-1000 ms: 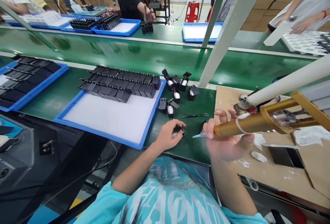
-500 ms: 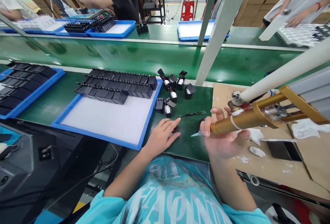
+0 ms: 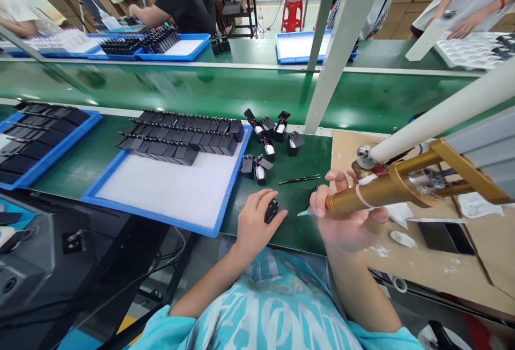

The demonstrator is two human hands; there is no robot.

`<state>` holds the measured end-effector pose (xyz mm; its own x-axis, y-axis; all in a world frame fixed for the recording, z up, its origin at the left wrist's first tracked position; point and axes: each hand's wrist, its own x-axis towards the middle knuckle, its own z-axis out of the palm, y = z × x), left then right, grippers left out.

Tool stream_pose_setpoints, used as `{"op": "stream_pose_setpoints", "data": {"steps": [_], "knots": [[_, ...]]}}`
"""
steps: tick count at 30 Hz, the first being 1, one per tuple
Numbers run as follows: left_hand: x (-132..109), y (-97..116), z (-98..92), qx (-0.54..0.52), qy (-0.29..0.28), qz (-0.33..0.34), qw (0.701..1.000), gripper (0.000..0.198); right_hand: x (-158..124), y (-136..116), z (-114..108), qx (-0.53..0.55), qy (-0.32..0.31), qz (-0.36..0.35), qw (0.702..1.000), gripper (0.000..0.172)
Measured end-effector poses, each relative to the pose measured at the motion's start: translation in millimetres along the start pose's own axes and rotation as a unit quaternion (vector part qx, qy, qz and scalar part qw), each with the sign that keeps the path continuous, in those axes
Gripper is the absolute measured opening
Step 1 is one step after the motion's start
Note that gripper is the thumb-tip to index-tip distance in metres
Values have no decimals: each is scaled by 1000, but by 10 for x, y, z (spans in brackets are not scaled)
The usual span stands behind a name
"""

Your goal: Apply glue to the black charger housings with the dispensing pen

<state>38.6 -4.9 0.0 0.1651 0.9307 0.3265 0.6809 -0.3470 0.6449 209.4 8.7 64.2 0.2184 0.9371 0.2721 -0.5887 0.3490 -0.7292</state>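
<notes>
My left hand (image 3: 255, 218) is closed around a small black plastic box (image 3: 272, 211) at the front of the green bench. In my right hand (image 3: 341, 221) is a gold-coloured glue dispensing gun (image 3: 366, 193), its pale blue needle tip (image 3: 302, 213) pointing left toward the box, a short gap apart. Black tweezers (image 3: 300, 179) lie on the bench just beyond both hands. Farther back stand several small black boxes with lids raised (image 3: 269, 148), some showing white parts and red wires inside.
A blue-rimmed tray (image 3: 151, 216) on the left bears rows of black boxes (image 3: 181, 135); another such tray (image 3: 52, 165) lies beyond it. A slanted metal post (image 3: 336, 44) rises ahead. Cardboard (image 3: 341, 148) covers the bench at right. Co-workers stand across the green conveyor (image 3: 181, 84).
My left hand has curled its fingers around the black box, which now shows between thumb and fingers. My right hand with the glue gun has barely moved.
</notes>
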Motion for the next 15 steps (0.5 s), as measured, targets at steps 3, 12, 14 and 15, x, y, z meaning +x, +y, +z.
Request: {"op": "stream_pose_setpoints", "data": {"steps": [3, 12, 14, 15], "knots": [[-57, 7, -35, 19, -24, 44, 999, 40, 13, -10, -3, 2, -4, -1, 1000, 43], [2, -17, 51, -58, -4, -24, 998, 27, 27, -10, -33, 6, -3, 11, 1000, 47], [-16, -5, 53, -52, 0, -27, 998, 27, 12, -11, -42, 12, -7, 17, 1000, 47], [-31, -4, 52, -44, -1, -24, 999, 27, 4, -9, -50, 14, -7, 19, 1000, 46]]}}
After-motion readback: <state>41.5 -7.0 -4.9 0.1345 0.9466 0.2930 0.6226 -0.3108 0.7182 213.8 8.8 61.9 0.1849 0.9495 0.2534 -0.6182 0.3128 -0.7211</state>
